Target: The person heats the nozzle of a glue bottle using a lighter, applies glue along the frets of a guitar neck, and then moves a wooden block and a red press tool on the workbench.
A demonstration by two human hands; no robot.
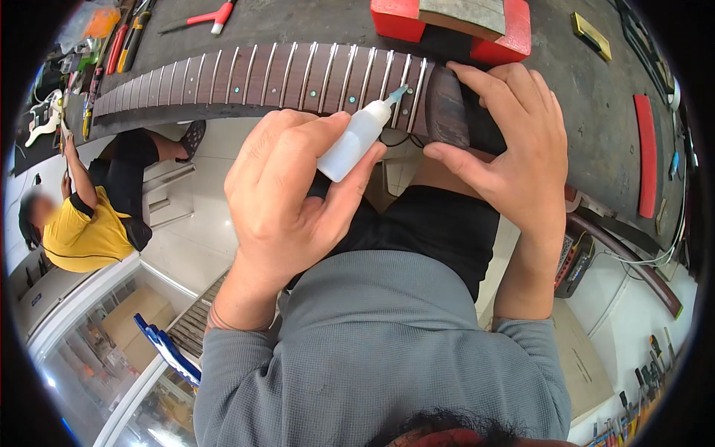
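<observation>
Left grip (275, 186): closed round small translucent plastic squeeze bottle (346, 147), tilted presumably to aim its tip.
Long dark-brown wooden fretboard (262, 78): just beyond left grip, under tip.
Right grip (521, 134): spread wide, clasping dark-brown rounded block (448, 110) end to end, likely steadying it.

red-handled tool (220, 16), upper left | yellow-edged block (592, 36), upper right | red strip (646, 156), right | person in yellow top (89, 232), left
</observation>
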